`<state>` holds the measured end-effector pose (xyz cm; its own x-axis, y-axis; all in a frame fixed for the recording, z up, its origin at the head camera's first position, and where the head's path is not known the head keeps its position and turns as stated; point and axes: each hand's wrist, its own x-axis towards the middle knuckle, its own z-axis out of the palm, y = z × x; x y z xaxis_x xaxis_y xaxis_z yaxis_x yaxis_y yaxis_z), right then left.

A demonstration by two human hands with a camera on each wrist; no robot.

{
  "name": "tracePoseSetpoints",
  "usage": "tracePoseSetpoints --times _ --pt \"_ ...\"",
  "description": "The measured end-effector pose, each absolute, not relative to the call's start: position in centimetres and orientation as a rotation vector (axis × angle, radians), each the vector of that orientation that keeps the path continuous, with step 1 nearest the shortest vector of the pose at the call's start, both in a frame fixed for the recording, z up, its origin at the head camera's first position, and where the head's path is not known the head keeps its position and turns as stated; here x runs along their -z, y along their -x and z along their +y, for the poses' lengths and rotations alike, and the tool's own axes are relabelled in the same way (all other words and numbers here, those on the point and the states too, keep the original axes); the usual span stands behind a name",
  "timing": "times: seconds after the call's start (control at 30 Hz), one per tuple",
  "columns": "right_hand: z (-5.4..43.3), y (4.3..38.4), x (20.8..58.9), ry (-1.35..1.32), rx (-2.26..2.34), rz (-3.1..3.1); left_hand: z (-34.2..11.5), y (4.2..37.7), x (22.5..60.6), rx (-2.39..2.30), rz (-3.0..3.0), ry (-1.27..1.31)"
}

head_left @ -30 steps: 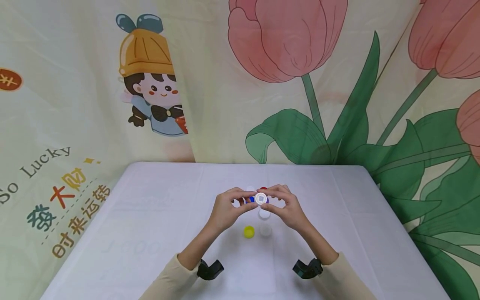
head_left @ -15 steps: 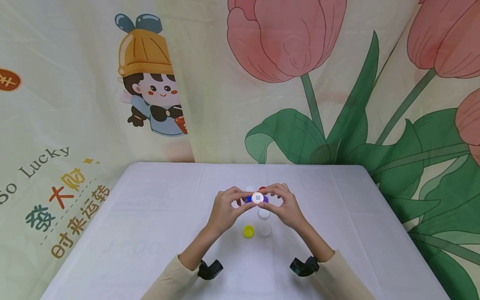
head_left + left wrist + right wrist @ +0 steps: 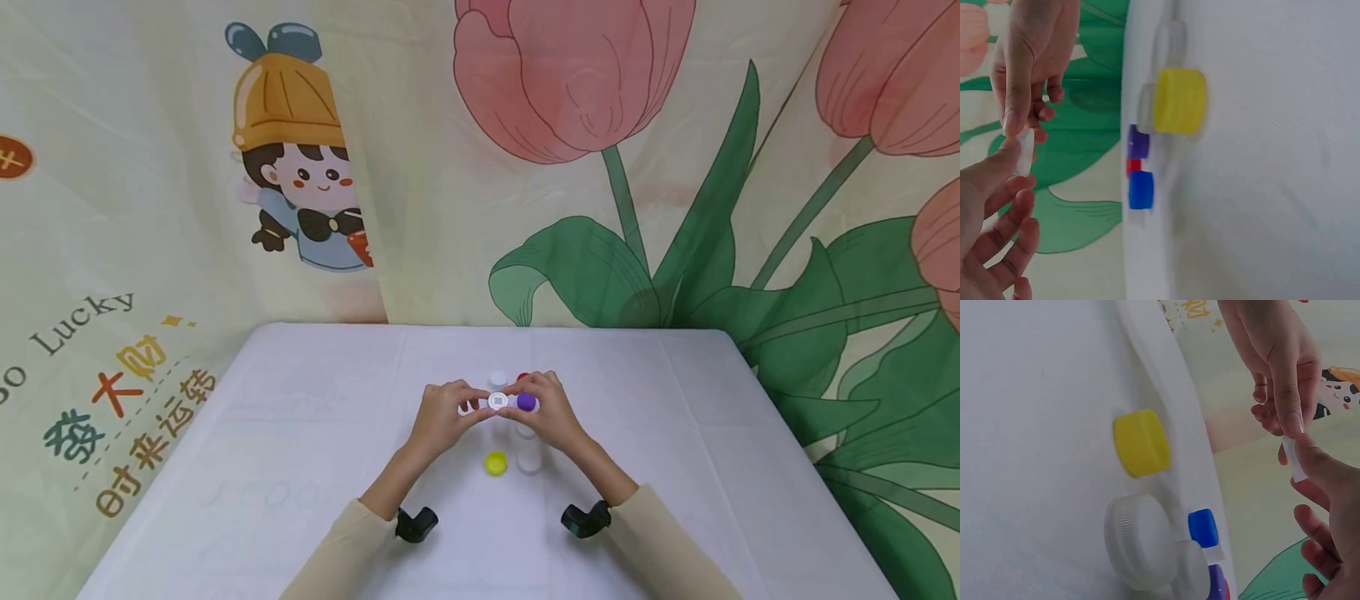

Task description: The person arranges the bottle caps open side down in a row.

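Both hands hold one small round white bottle cap [image 3: 498, 401] up above the table. My left hand [image 3: 438, 421] pinches its left side between thumb and finger. On the opposite side, the thumb and finger of my right hand [image 3: 553, 414] grip the same cap. In the left wrist view the cap is seen edge-on, between the fingertips of the two hands. Lower down, on the table, stand a yellow bottle cap [image 3: 1180, 100], a purple cap [image 3: 1139, 142], a red cap [image 3: 1134, 167] and a blue cap [image 3: 1141, 190]. The blue cap is hidden in the head view.
A large whitish ribbed cap [image 3: 1141, 542] and a smaller whitish one [image 3: 1190, 570] stand near the yellow cap. Another white cap [image 3: 498, 380] lies farther back. A white cloth covers the table [image 3: 337, 467], and a printed curtain [image 3: 427, 167] hangs behind its far edge.
Both hands have shifted to the left, carrying the white cap along. The purple cap, mostly covered earlier, now shows between the right hand's fingers; the blue one has become hidden.
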<state>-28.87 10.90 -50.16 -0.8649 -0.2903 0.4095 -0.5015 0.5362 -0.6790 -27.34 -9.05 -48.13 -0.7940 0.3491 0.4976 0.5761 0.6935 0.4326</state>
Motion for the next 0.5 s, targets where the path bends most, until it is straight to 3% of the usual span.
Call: tracePoseSetpoints --times 0.5 --pt "10.2 29.4 53.2 -0.656 -0.862 -2.800 -8.9 28.8 52.0 0.583 -2.781 0.713"
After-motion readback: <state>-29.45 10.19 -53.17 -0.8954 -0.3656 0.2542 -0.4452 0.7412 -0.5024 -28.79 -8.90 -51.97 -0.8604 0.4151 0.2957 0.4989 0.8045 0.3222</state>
